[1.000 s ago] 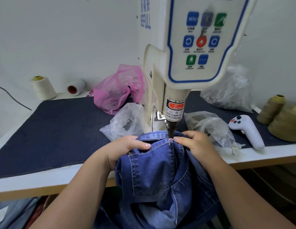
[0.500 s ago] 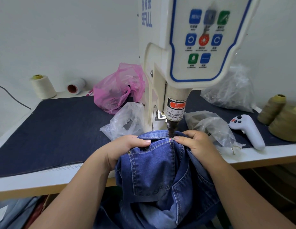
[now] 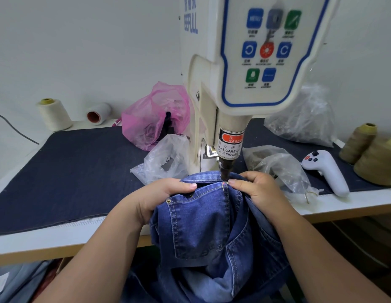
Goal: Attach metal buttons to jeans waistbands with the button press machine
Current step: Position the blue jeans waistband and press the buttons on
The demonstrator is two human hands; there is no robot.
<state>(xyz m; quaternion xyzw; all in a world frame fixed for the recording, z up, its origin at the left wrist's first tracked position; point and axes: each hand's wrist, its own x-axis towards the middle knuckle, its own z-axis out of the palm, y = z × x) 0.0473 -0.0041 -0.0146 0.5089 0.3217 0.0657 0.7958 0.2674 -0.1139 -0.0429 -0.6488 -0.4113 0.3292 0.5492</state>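
Observation:
Blue jeans (image 3: 203, 226) hang over the table's front edge, waistband up under the white button press machine (image 3: 244, 62). The dark punch head (image 3: 224, 170) comes down onto the waistband, where a small red light spot shows. My left hand (image 3: 159, 200) grips the waistband left of the punch, thumb along its top edge. On the right, my right hand (image 3: 258, 191) grips the waistband, thumb tip close beside the punch. A small metal rivet (image 3: 168, 200) sits at the pocket corner.
A dark denim mat (image 3: 70, 171) covers the white table. A pink bag (image 3: 155, 117) and clear plastic bags (image 3: 164, 162) lie around the machine. A white handheld controller (image 3: 325, 171) lies right, with olive thread cones (image 3: 373, 158) beyond. Cream thread spools (image 3: 54, 114) stand at the back left.
Almost nothing moves: both hands keep their hold on the waistband under the punch. The view shifts very slightly.

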